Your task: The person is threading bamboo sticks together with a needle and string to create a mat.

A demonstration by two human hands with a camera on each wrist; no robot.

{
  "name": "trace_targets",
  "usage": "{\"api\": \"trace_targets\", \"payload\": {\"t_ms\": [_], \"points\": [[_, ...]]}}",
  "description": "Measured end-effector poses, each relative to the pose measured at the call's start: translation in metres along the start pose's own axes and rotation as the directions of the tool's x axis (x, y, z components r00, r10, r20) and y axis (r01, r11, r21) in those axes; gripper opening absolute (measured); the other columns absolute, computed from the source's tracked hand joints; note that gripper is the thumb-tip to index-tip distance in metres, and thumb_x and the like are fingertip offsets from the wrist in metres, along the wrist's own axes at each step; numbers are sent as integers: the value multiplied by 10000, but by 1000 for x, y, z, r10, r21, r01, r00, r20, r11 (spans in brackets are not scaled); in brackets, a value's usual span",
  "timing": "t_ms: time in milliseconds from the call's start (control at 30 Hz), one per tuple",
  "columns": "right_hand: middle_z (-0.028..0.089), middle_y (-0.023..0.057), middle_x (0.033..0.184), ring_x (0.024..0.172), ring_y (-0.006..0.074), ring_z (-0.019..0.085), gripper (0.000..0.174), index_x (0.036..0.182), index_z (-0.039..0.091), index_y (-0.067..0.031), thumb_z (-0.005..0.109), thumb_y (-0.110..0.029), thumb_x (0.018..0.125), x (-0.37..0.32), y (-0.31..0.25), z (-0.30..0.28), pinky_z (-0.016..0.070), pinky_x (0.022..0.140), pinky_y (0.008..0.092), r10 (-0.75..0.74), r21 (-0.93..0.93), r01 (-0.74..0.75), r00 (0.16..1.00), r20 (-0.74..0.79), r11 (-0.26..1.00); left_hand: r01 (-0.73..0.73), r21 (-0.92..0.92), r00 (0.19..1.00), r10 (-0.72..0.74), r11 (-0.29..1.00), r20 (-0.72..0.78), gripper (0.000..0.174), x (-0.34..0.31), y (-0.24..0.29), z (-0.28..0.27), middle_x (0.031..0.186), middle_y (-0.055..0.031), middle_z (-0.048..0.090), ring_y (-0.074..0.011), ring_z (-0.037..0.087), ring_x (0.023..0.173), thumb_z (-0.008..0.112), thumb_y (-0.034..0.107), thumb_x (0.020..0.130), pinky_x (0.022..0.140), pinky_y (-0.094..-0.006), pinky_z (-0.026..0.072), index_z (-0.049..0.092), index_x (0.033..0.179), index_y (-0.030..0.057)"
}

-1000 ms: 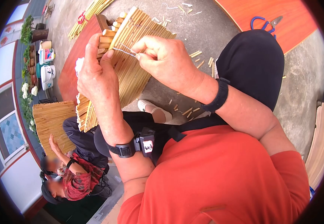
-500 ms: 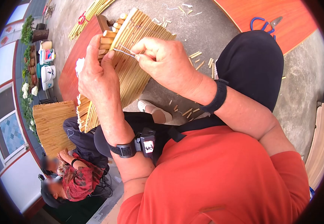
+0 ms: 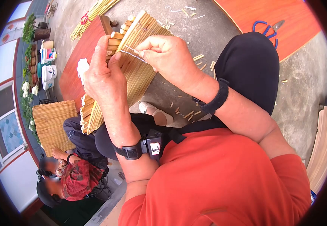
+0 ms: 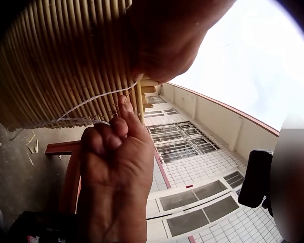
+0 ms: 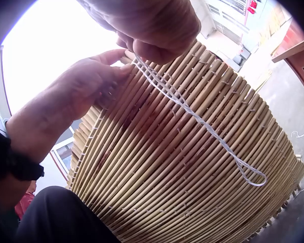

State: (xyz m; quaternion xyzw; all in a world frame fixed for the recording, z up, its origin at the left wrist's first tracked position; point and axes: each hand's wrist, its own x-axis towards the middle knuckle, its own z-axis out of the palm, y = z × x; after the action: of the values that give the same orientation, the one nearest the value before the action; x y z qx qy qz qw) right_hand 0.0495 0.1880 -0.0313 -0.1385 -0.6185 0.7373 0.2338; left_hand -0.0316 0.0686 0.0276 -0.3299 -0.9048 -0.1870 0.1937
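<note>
A reed mat (image 3: 141, 71), its thin stalks bound side by side with white string, stands tilted in front of the person. The left hand (image 3: 107, 81) grips its upper edge, thumb on the near face and fingers round the side with thick cut stalk ends (image 3: 116, 35). Close by, the right hand (image 3: 173, 58) pinches white string (image 3: 133, 56) between thumb and forefinger. Two strands run from the mat's edge near the left thumb to these fingers. In the right wrist view, a doubled length of the string (image 5: 213, 131) hangs in a loop across the stalks.
Blue-handled scissors (image 3: 267, 30) lie on an orange-red board at the right. Cut reed pieces (image 3: 188, 114) litter the concrete floor. A tied reed bundle (image 3: 92, 19) lies at the back left. Another person (image 3: 78, 177) sits at lower left by a second reed mat (image 3: 54, 124).
Both hands and the held mat have shifted slightly right in the head view. The string strands stay stretched between the hands. The other person's raised hand has come down to their mat.
</note>
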Motion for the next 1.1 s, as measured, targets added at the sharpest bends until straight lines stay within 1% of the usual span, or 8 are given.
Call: {"api": "trace_targets", "payload": {"t_ms": [200,267,467,500,567,800,867,1100], "points": [[590,-32,661,582,21,492,128,955,700,7,617,-86,925,3,-1,9,407,506,216,22,46,-21,1000,-18,999,17,4,1000,-17,1000,16,455,-2,7,-2,967,-59,724,-249,698,827,717,35,778,748,-360,527,644,1203,183],[683,152,727,640,227,674,88,829,682,-2,641,-79,843,4,0,13,514,591,327,13,41,-9,995,-99,999,54,-30,997,-52,998,50,461,-2,3,-1,1009,-73,729,-204,703,923,705,79,821,779,-332,515,628,1255,211],[686,155,737,671,251,687,90,828,669,3,652,-83,850,3,8,18,524,610,339,-18,91,31,990,-140,995,37,20,998,-38,999,54,476,-7,11,-3,1024,-73,721,-246,702,923,709,73,806,783,-353,521,629,1254,214],[686,155,737,671,251,687,90,828,669,3,652,-83,850,2,9,17,524,610,339,-21,91,34,990,-141,995,34,19,998,-35,999,52,476,-8,12,-2,1024,-73,721,-246,702,923,709,73,806,783,-353,521,629,1254,214],[621,-6,740,636,27,511,96,937,659,18,604,-61,935,1,9,15,418,538,214,17,116,-8,997,-71,993,-51,47,999,52,998,-12,469,-11,13,0,917,-57,717,-249,698,792,728,33,756,671,-364,528,643,1196,172],[569,-3,659,566,47,499,84,928,633,5,601,-72,936,-9,2,-3,408,502,217,94,170,-96,995,20,981,130,-108,991,-125,986,55,501,-16,29,-7,1057,-71,702,-246,687,967,713,22,782,802,-369,527,629,1242,204],[562,-3,641,533,43,479,107,951,631,2,598,-99,940,-12,-3,-12,386,468,207,162,162,-170,985,61,972,-167,-11,974,163,986,-160,480,-17,19,3,961,-30,705,-242,688,832,735,26,732,677,-362,522,646,1178,180],[567,-8,642,519,37,473,117,937,631,-9,601,-122,939,-14,-7,-9,370,449,201,264,231,-283,958,109,931,-145,102,981,156,984,-116,462,-22,23,2,954,-16,706,-209,684,856,744,40,712,675,-342,503,662,1149,168]]}}
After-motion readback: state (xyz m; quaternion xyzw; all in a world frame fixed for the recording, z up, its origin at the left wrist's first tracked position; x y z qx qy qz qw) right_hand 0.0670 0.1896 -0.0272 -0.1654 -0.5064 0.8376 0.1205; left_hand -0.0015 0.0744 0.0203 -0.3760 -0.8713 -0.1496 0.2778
